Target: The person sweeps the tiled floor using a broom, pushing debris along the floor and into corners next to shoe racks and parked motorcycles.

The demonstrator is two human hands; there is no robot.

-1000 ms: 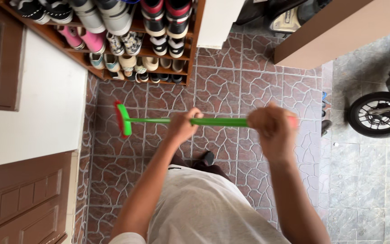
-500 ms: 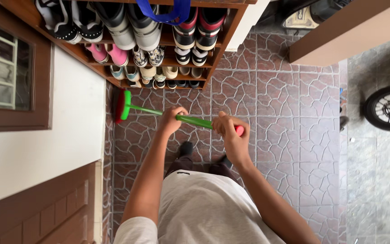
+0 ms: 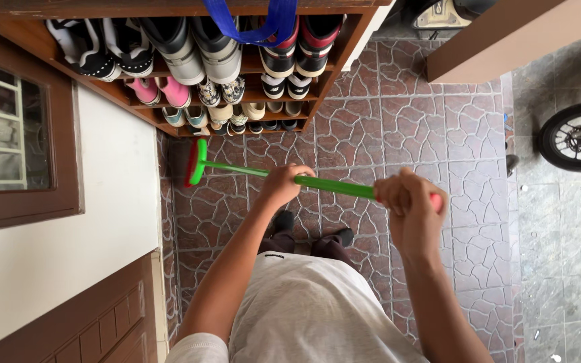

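We see both arms stretched forward and down from the bottom edge of the view, elbows slightly bent. The left hand [image 3: 282, 183] is curled around the middle of the green broom handle [image 3: 331, 183], knuckles up, fingers wrapped under it. The right hand [image 3: 408, 205] is clenched in a fist around the upper end of the same handle, close to its red tip, which pokes out just past the fist. The broom runs almost level across the view, sloping a little down toward the right hand.

At the far left end sits the broom head [image 3: 195, 163], a green plastic bar with red bristles, resting on the floor right beside the white wall and just below the shoe rack [image 3: 334, 64]. The floor [image 3: 371, 121] is paved with reddish-brown tiles patterned like irregular stones with pale joints; farther right it turns to grey tile. The rack is dark wood, its shelves packed with sneakers and small shoes, and a blue strap [image 3: 263, 27] hangs over its top.

We cannot make out the bristle tips, since the head is seen edge-on. A motorbike wheel [image 3: 576, 138] is cut off at the right edge, and the person's feet are mostly hidden by a pale grey shirt.
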